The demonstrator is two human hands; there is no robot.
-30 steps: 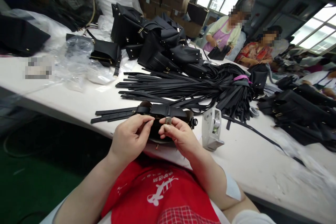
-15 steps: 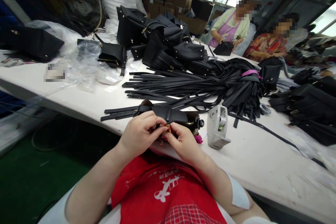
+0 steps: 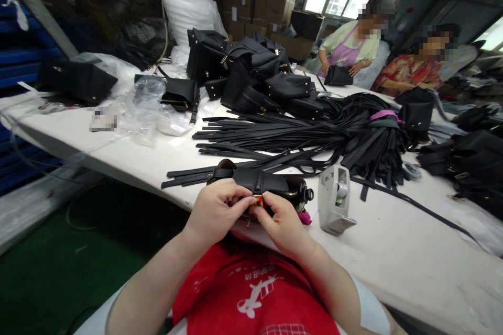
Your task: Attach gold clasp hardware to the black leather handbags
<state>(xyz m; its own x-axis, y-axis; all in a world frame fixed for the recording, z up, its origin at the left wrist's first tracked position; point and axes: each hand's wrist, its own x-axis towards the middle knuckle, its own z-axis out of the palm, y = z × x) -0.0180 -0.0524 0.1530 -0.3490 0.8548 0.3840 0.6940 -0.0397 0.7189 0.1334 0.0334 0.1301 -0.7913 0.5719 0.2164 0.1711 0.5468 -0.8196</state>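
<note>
A black handbag (image 3: 271, 183) lies at the table's near edge, in front of my body. Its shiny gold-coloured clasp (image 3: 258, 199) catches red reflections. My left hand (image 3: 219, 208) pinches the clasp from the left between thumb and fingers. From the other side, my right hand (image 3: 286, 223) has its thumb and bent fingers closed on the same clasp. Both hands hide much of the bag's front. A small magenta item (image 3: 305, 218) shows beside my right hand at the bag's end. The white tape dispenser (image 3: 328, 207) stands just right of the bag.
Long black straps (image 3: 271, 133), tied with a pink band (image 3: 385, 114), lie beyond the bag. Black bags (image 3: 251, 70) are heaped behind them. Clear plastic wrapping (image 3: 145, 115) sits at left. Two people work across the table, one holding a black bag (image 3: 338, 76).
My view has shifted, so the whole scene sits slightly lower and further right. Both my hands stay at the clasp, with only small finger movement. The far person's hands have moved on their bag.
</note>
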